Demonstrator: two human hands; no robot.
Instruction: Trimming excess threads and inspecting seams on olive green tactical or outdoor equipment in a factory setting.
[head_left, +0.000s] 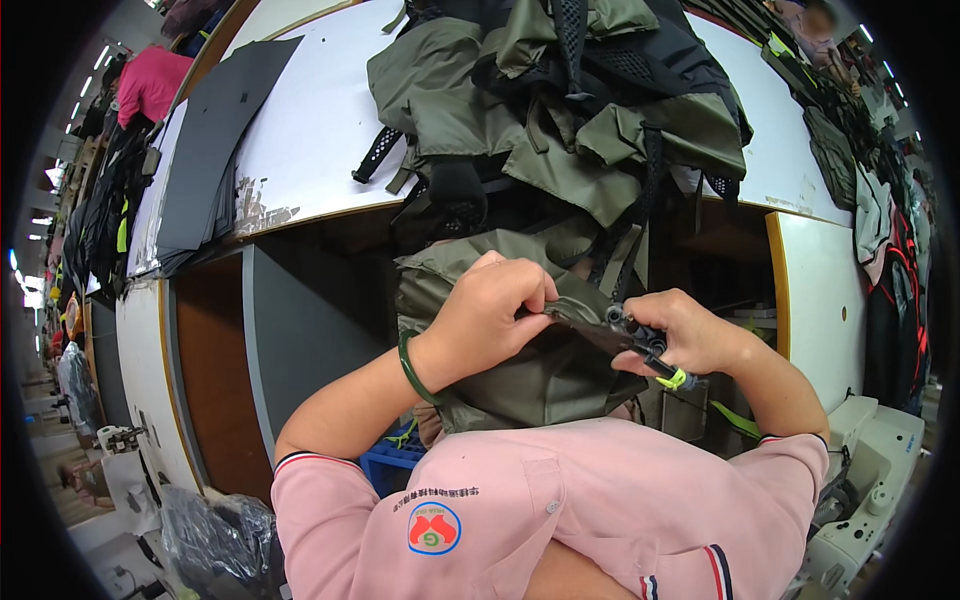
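My left hand, with a green bangle on its wrist, pinches a folded edge of an olive-green fabric piece held up in front of my chest. My right hand grips a small black cutting tool with a yellow-green end. The tool's tip touches the same dark fabric edge, right beside my left fingers. The fabric hangs down from a heap of olive and black bag parts on the white worktable.
Dark grey sheets are stacked on the table's left part. A white table panel stands to the right, with a sewing machine below it. A blue crate sits under the table. Another person in pink is at far left.
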